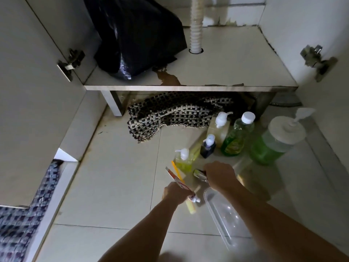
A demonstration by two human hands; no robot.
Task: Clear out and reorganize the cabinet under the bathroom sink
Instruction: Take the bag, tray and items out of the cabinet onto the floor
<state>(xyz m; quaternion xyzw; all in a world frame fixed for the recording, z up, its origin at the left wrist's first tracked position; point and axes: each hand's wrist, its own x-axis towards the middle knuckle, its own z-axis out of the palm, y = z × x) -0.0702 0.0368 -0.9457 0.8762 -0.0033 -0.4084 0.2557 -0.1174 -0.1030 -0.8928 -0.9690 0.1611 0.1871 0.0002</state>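
The left hand (174,192) has its fingers wrapped round a toothpaste tube (179,181). The right hand (220,174) grips a shiny metal object (199,174), above a clear plastic tray (222,216) on the floor.

The bag (136,35) is black. The mat (170,114) is checked black and cream. Two bottles (236,137) (273,142) are green.
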